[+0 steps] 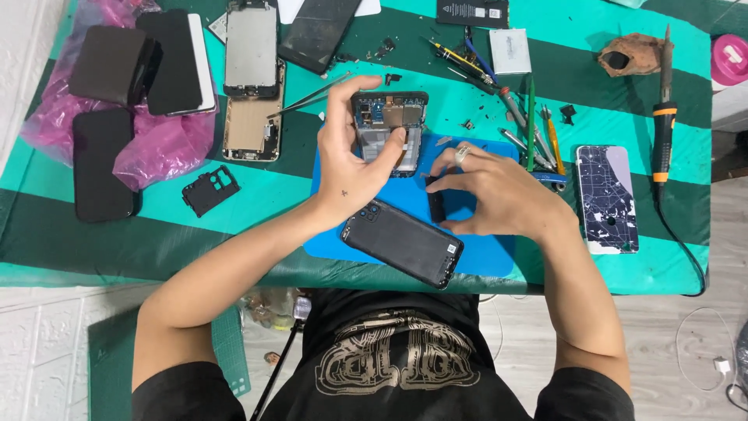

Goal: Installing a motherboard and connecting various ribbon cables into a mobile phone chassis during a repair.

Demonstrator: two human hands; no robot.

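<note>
On the blue work mat in the middle of the table, the left hand is gripping the opened phone, thumb pressing on the lower part of its bare frame and the fingers curling round its left edge, so the phone is sitting tilted up against the palm with its circuit board end pointing away from the person. Just to the right, the right hand is lying low over the mat, its fingertips pinching a small dark part that is touching the mat just below and right of the phone. Whether that part is lifted clear of the mat cannot be told.

Directly beneath the left wrist, a black back cover is lying slantwise, its lower corner reaching the mat's near edge, close to the table's front edge. A pair of tweezers is lying just left of the left hand's fingers, pointing toward them. To the right of the right hand, a cluster of screwdrivers and prying tools is crowding the mat's far right corner, and a cracked phone panel is lying beyond. Left of the mat, a small black bracket is resting on the green striped cloth, with some bare cloth between it and the left forearm.
</note>
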